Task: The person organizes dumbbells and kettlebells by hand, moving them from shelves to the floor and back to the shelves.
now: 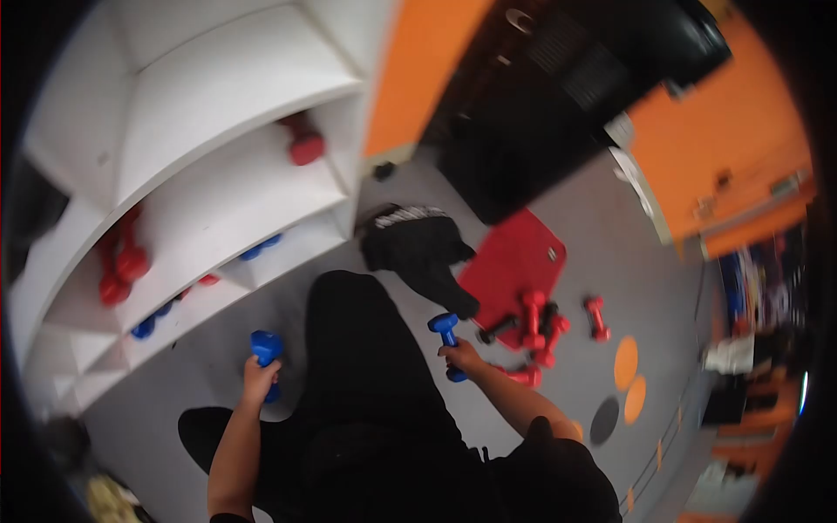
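Note:
My left hand (259, 376) is closed round the handle of a blue dumbbell (266, 345), held upright below the white shelf. A second blue dumbbell (443, 323) is gripped in my right hand (460, 356), right of my knee. Close to that hand, several red dumbbells (533, 322) lie in a pile on the floor, with a black dumbbell (499, 329) among them. Another red dumbbell (597, 319) lies apart to the right. Part of the pile overlaps a red mat (510, 257).
A white shelf unit (235, 183) on the left bears red dumbbells (131, 257) and blue dumbbells (260, 247). Dark clothing (418, 244) lies on the grey floor ahead. Beyond stand a large black object (558, 87) and an orange cabinet (724, 122).

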### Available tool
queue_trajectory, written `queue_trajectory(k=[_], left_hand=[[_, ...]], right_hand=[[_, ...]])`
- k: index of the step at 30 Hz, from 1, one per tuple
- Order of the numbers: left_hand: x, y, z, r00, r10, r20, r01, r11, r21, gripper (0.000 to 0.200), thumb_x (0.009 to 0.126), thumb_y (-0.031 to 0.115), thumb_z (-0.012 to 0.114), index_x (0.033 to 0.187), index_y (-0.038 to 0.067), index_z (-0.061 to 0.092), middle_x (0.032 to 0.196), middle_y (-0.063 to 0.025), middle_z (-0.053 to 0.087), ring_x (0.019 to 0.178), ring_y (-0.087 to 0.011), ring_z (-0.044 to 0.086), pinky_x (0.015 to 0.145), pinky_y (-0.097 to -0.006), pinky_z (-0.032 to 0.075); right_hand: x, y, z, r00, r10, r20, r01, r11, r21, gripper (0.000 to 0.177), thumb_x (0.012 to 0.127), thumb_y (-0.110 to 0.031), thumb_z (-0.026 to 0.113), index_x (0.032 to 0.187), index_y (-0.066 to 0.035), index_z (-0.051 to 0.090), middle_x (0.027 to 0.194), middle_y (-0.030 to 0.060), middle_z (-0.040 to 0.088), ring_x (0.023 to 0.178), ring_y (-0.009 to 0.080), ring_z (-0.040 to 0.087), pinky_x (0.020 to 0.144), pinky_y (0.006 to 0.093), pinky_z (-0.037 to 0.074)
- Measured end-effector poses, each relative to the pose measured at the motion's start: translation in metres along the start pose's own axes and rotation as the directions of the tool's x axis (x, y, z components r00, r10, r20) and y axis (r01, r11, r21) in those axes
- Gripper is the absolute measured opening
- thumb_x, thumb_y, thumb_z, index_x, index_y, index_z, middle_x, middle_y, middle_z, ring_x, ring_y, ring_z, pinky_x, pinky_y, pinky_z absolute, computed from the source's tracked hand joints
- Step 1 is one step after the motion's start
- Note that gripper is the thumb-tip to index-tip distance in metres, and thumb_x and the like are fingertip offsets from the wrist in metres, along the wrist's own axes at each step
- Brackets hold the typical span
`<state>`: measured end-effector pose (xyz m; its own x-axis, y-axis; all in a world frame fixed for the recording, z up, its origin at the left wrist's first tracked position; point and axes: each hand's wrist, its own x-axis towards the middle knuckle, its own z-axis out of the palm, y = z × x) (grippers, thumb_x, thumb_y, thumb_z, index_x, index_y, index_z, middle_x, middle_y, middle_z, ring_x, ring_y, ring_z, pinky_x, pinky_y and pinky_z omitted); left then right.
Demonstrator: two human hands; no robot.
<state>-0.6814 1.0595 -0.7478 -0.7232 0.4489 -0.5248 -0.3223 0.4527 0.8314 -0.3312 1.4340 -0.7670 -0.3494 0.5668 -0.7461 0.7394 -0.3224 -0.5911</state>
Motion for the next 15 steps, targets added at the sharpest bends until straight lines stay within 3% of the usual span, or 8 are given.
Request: queue_trajectory(k=[2, 5, 8, 10, 11, 13, 14, 15], left_hand=[[0.010, -0.009, 0.000, 0.998, -0.022, 0.067, 0.017, 0.997, 0.069, 0.010, 0.082, 0.009, 0.069, 0.084, 0.006, 0.059, 0.060, -0.0019, 0.056, 0.050, -0.0120, 0.055, 0.050, -0.0285, 0.044], [0.018, -0.011, 0.005, 0.993, -0.063, 0.104, 0.045, 0.985, 0.166, 0.010, 0.082, 0.009, 0.067, 0.084, 0.006, 0.058, 0.061, -0.0022, 0.056, 0.049, -0.0127, 0.054, 0.050, -0.0290, 0.043], [0.028, -0.011, 0.008, 0.984, -0.114, 0.136, 0.081, 0.971, 0.226, 0.009, 0.082, 0.010, 0.066, 0.085, 0.007, 0.058, 0.061, -0.0025, 0.055, 0.050, -0.0133, 0.053, 0.050, -0.0292, 0.043], [0.033, -0.011, 0.008, 0.975, -0.156, 0.158, 0.112, 0.960, 0.259, 0.010, 0.082, 0.010, 0.066, 0.085, 0.007, 0.058, 0.061, -0.0025, 0.055, 0.050, -0.0134, 0.054, 0.050, -0.0292, 0.043], [0.038, -0.009, 0.011, 0.975, -0.152, 0.160, 0.107, 0.960, 0.260, 0.010, 0.082, 0.011, 0.066, 0.085, 0.008, 0.057, 0.061, -0.0024, 0.055, 0.051, -0.0138, 0.054, 0.051, -0.0294, 0.043], [0.039, -0.006, 0.017, 0.974, -0.153, 0.167, 0.104, 0.957, 0.271, 0.010, 0.082, 0.011, 0.067, 0.085, 0.008, 0.057, 0.061, -0.0023, 0.055, 0.051, -0.0141, 0.054, 0.051, -0.0296, 0.043], [0.040, -0.002, 0.018, 0.972, -0.158, 0.172, 0.108, 0.957, 0.268, 0.011, 0.082, 0.011, 0.067, 0.085, 0.008, 0.057, 0.061, -0.0023, 0.055, 0.051, -0.0144, 0.054, 0.051, -0.0298, 0.043], [0.038, 0.000, 0.019, 0.970, -0.168, 0.176, 0.117, 0.956, 0.268, 0.011, 0.082, 0.012, 0.068, 0.085, 0.008, 0.057, 0.061, -0.0024, 0.055, 0.052, -0.0147, 0.054, 0.051, -0.0299, 0.043]], right_hand=[[-0.029, 0.068, -0.001, 0.993, 0.095, -0.065, -0.085, 0.986, 0.143, 0.030, 0.076, -0.019, 0.076, 0.097, -0.005, 0.060, 0.072, 0.0054, 0.061, 0.060, 0.0164, 0.061, 0.059, 0.0339, 0.051], [-0.061, 0.157, 0.018, 0.934, 0.340, -0.105, -0.254, 0.843, 0.474, 0.026, 0.075, -0.009, 0.074, 0.096, -0.007, 0.058, 0.071, 0.0045, 0.057, 0.061, 0.0158, 0.059, 0.058, 0.0352, 0.052], [-0.086, 0.217, 0.032, 0.870, 0.487, -0.071, -0.352, 0.717, 0.602, 0.025, 0.075, -0.007, 0.073, 0.094, -0.008, 0.057, 0.072, 0.0044, 0.057, 0.061, 0.0175, 0.059, 0.059, 0.0366, 0.053], [-0.105, 0.248, 0.044, 0.763, 0.645, 0.035, -0.461, 0.506, 0.729, 0.026, 0.075, -0.007, 0.073, 0.093, -0.009, 0.055, 0.074, 0.0058, 0.056, 0.062, 0.0214, 0.059, 0.062, 0.0394, 0.054], [-0.108, 0.257, 0.049, 0.755, 0.655, 0.044, -0.465, 0.486, 0.740, 0.026, 0.075, -0.007, 0.073, 0.093, -0.009, 0.055, 0.074, 0.0058, 0.056, 0.062, 0.0214, 0.059, 0.062, 0.0394, 0.054], [-0.112, 0.273, 0.054, 0.680, 0.730, 0.075, -0.342, 0.226, 0.912, 0.026, 0.075, -0.009, 0.073, 0.091, -0.010, 0.053, 0.075, 0.0076, 0.054, 0.065, 0.0251, 0.059, 0.065, 0.0431, 0.056], [-0.105, 0.288, 0.054, 0.666, 0.741, 0.090, -0.268, 0.125, 0.955, 0.021, 0.077, -0.010, 0.071, 0.089, -0.010, 0.054, 0.079, 0.0097, 0.057, 0.070, 0.0267, 0.062, 0.073, 0.0460, 0.058], [-0.097, 0.306, 0.050, 0.677, 0.731, 0.086, -0.173, 0.045, 0.984, 0.019, 0.078, -0.011, 0.070, 0.088, -0.010, 0.054, 0.078, 0.0097, 0.057, 0.070, 0.0269, 0.062, 0.073, 0.0471, 0.058]])
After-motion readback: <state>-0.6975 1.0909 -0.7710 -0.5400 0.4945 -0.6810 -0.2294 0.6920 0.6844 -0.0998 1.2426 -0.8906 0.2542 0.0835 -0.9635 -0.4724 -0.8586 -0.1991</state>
